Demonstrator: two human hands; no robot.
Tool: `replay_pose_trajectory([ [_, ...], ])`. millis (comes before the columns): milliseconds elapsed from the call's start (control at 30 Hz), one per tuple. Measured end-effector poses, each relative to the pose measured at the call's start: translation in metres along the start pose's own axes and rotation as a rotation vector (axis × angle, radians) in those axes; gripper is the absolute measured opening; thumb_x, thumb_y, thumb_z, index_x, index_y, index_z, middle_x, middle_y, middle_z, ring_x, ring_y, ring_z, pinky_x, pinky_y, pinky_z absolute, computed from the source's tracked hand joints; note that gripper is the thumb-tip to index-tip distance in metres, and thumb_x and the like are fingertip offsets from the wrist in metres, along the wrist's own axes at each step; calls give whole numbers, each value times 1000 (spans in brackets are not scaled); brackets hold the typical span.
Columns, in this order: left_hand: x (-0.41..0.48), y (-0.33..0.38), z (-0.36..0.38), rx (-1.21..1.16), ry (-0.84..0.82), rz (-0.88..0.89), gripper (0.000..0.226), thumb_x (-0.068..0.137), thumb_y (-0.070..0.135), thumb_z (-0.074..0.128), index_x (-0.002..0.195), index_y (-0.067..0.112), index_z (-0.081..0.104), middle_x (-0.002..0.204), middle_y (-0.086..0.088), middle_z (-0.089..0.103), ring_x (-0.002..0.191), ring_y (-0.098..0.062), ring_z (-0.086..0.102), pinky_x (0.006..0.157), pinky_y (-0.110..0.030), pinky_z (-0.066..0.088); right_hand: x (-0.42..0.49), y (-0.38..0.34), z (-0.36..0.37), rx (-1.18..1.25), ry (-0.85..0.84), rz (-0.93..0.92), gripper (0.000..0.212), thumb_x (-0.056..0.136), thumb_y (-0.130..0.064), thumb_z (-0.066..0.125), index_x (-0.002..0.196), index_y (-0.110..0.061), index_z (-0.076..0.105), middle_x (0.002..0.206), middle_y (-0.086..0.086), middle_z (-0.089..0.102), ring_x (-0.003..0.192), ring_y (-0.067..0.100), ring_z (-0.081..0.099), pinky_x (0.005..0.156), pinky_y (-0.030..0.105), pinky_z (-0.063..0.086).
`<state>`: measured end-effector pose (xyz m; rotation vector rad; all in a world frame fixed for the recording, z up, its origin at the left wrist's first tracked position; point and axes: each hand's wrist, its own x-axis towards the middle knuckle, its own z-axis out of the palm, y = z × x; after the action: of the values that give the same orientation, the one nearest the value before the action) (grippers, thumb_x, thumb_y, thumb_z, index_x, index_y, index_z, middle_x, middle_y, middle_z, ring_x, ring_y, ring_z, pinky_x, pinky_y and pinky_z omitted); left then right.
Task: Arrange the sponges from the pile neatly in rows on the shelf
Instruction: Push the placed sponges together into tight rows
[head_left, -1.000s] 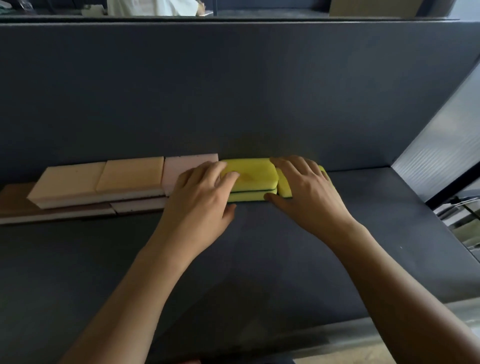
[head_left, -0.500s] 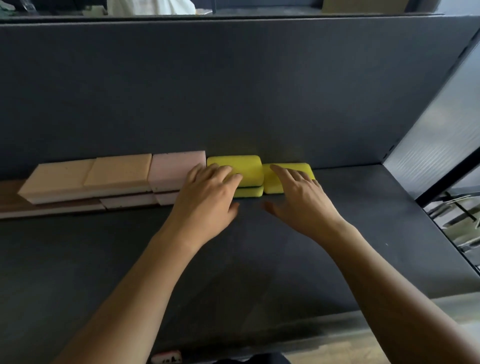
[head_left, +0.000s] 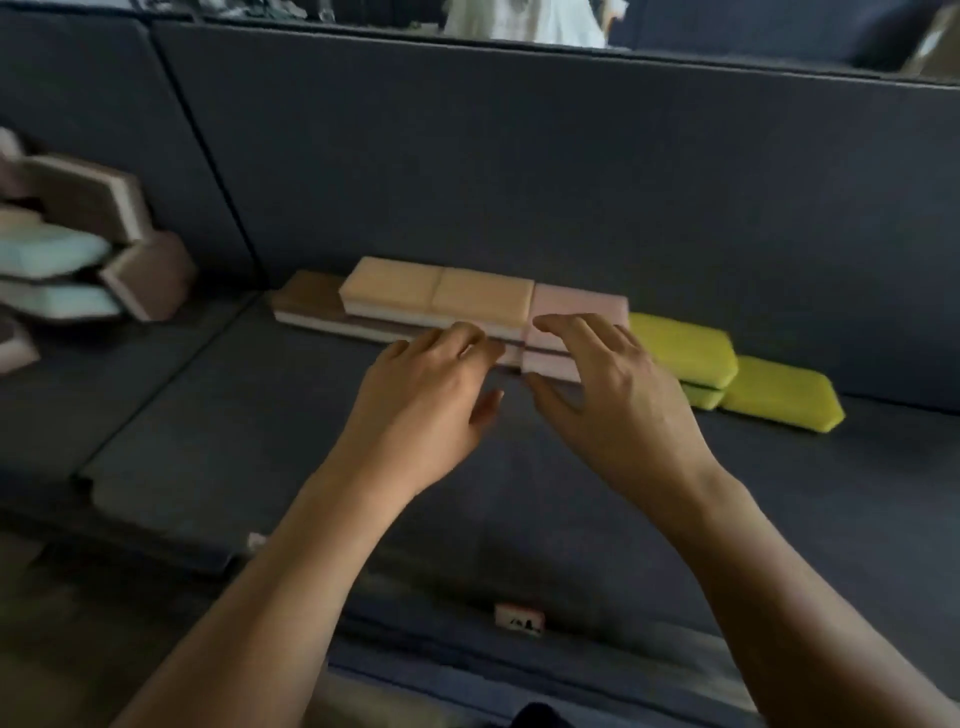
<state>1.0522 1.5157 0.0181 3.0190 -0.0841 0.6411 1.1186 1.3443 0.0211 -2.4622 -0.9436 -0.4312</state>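
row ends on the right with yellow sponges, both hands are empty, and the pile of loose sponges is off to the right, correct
Not quite. The head view shows the pile off to the left, not the right. The rest stands: the row ends on the right with yellow sponges, and the left hand and right hand are both empty.

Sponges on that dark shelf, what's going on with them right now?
A person is lining sponges up in a row at the back of the shelf. The left hand and right hand are open at the pink sponges mid-row, gripping nothing. Peach sponges lie to the left, yellow sponges at the right end. A jumbled pile of more sponges sits far left.
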Motion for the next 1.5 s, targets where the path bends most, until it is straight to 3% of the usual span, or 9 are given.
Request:
replay_pose_trajectory([
  [233,-110,-122,-59,142,-63,-300,29,84,34,65,107,16,61,105,-3,61,92,-28,62,72,-39,49,32,-150,72,80,-126,-201,48,91,-38,63,134,-19,54,131,2,59,118,28,56,86,41,50],
  [333,-157,-170,-82,192,-80,-400,31,87,37,62,111,19,59,107,0,58,95,-24,60,74,-38,47,42,-218,102,121,-192,-281,50,93,-40,61,138,-21,50,137,1,55,124,26,51,93,41,46],
  [600,-246,-254,-118,221,-73,-579,36,90,39,58,122,22,56,118,3,59,108,-20,59,85,-37,49,50,-342,162,175,-247,-397,51,92,-42,61,137,-21,50,136,-2,55,123,23,51,90,38,47],
  [1133,-252,-361,-135,247,-17,-714,44,93,45,54,134,29,49,129,8,54,115,-14,55,89,-31,44,151,-422,223,176,-291,-605,49,89,-36,64,132,-16,52,127,5,56,116,28,53,88,41,47],
  [1300,-239,-400,-132,263,-21,-783,49,94,45,52,140,32,43,137,10,48,121,-12,50,94,-31,43,198,-429,260,105,-444,-639,67,84,-43,70,140,-17,43,137,6,48,123,28,48,98,45,43],
  [1500,-232,-428,-124,223,-1,-807,47,93,44,53,138,31,46,136,10,50,120,-11,51,92,-30,44,238,-435,305,81,-569,-729,80,81,-45,71,148,-17,36,145,8,42,130,26,42,104,38,39],
])
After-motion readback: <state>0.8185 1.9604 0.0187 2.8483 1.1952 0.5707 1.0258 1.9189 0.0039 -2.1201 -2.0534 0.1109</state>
